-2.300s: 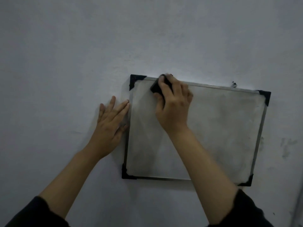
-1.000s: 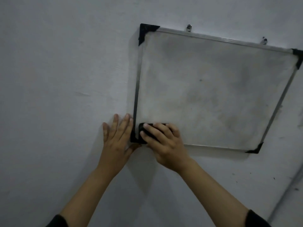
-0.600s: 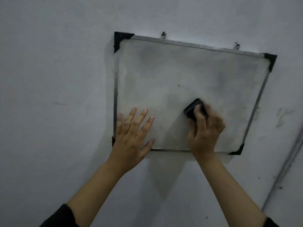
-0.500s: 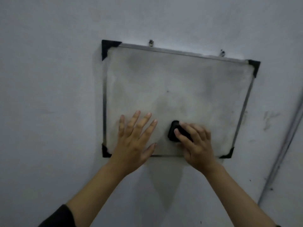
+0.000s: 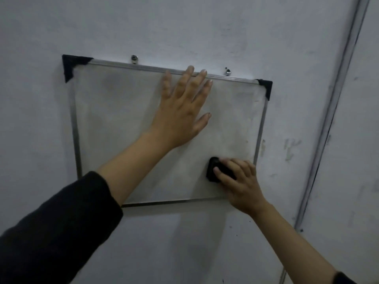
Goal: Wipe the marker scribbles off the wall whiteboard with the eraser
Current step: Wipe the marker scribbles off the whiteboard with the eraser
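Head view: we see our left hand pressed flat on the whiteboard, our right hand gripping the eraser at its lower right; only grey smudges seem left.

Black eraser; grey-smudged whiteboard with silver frame, black corners; black sleeve; grey-white wall.
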